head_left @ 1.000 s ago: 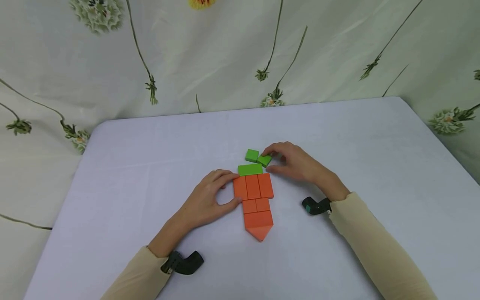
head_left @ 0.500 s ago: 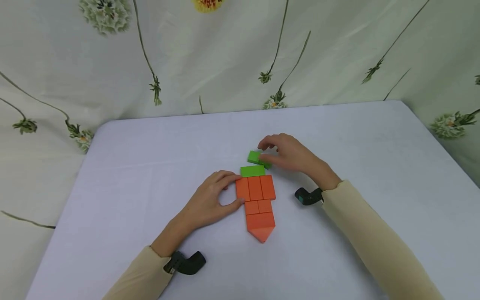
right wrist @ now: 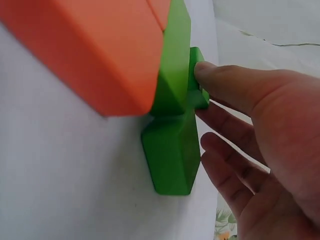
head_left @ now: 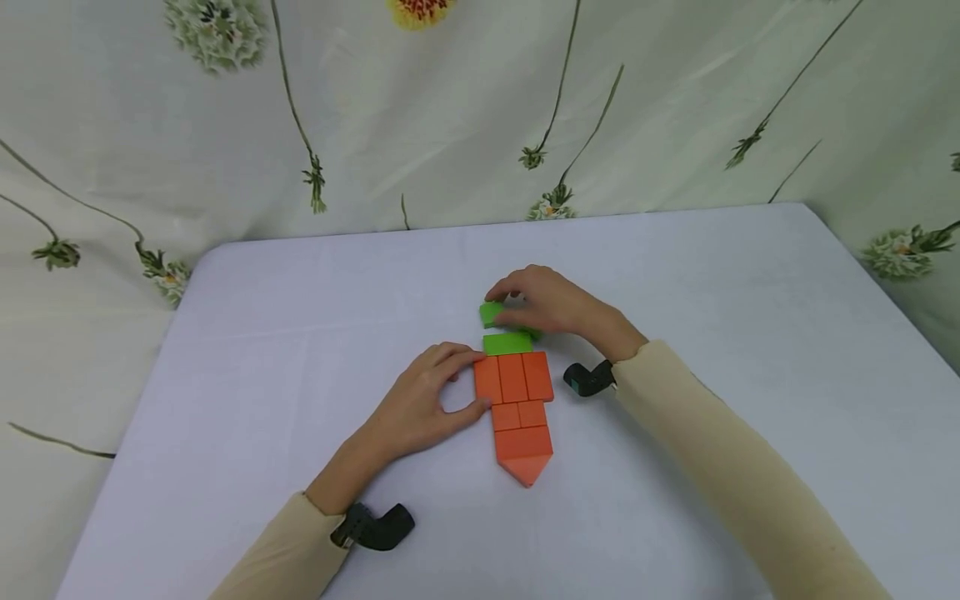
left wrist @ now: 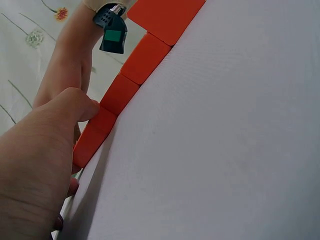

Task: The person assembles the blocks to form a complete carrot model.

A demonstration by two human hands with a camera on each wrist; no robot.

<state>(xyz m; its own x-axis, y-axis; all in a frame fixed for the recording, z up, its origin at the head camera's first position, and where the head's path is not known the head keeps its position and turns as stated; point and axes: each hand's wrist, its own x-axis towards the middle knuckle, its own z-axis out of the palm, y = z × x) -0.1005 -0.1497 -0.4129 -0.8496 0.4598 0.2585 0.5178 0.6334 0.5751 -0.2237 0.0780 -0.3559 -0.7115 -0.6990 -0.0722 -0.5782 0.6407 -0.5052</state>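
Note:
A row of upright orange blocks (head_left: 513, 377) lies flat at the table's middle, with more orange blocks and a triangular one (head_left: 527, 468) below it. My left hand (head_left: 416, 400) holds the row's left block (head_left: 487, 379), index finger at its upper corner, thumb (left wrist: 82, 106) at its lower end. A long green block (head_left: 507, 343) lies along the row's top. Just beyond it, my right hand (head_left: 551, 302) pinches a small green block (head_left: 491, 314) between thumb and fingers. Another small green block (right wrist: 167, 155) lies beside the long one, mostly hidden under the right hand in the head view.
A pale cloth covers the table (head_left: 315, 325). Behind it hangs a flower-printed curtain (head_left: 450, 125). Black wrist cameras (head_left: 382, 527) sit on both wrists, close over the tabletop.
My right hand has left the right-hand small green block, moved over to the left-hand one and shifted it left. The left hand stays at the orange row.

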